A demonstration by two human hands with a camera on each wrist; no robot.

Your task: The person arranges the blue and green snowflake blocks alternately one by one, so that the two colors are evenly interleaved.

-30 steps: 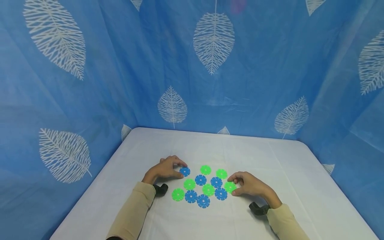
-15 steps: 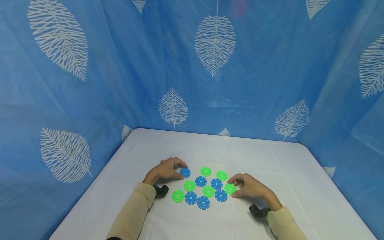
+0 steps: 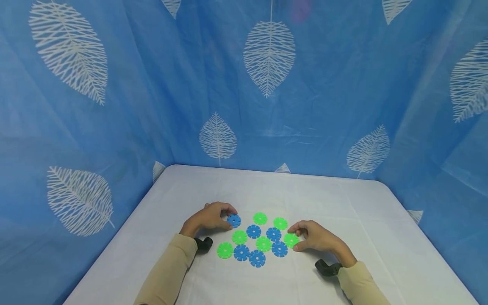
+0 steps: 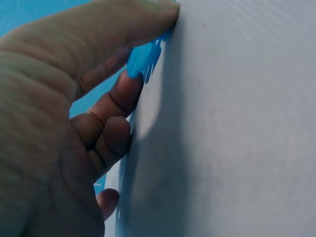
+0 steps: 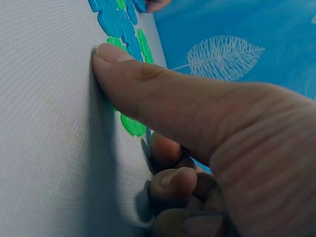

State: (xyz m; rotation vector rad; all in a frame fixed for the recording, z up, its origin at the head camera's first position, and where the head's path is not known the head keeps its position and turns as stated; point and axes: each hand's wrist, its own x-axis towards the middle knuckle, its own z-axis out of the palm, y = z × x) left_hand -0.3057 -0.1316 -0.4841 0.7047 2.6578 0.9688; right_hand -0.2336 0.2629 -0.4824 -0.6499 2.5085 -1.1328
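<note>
Flat notched plastic building discs, several blue and several green, lie in a cluster on the white table. In the head view my left hand point(image 3: 209, 217) is at the cluster's far left, thumb and forefinger at opposite edges of a blue disc point(image 3: 234, 220). The left wrist view shows that blue disc point(image 4: 144, 60) between thumb and fingers, partly hidden by the thumb. At the cluster's right side, my right hand point(image 3: 318, 237) has its thumb and forefinger around the edges of a green disc point(image 3: 291, 240). In the right wrist view the thumb covers much of this green disc point(image 5: 133, 124).
Between the hands lie other blue discs point(image 3: 253, 231) and green discs point(image 3: 263, 244), some touching. The white table point(image 3: 305, 279) meets a blue leaf-print curtain point(image 3: 324, 106) at its back and sides. A dark wrist device point(image 3: 327, 268) sits on each wrist.
</note>
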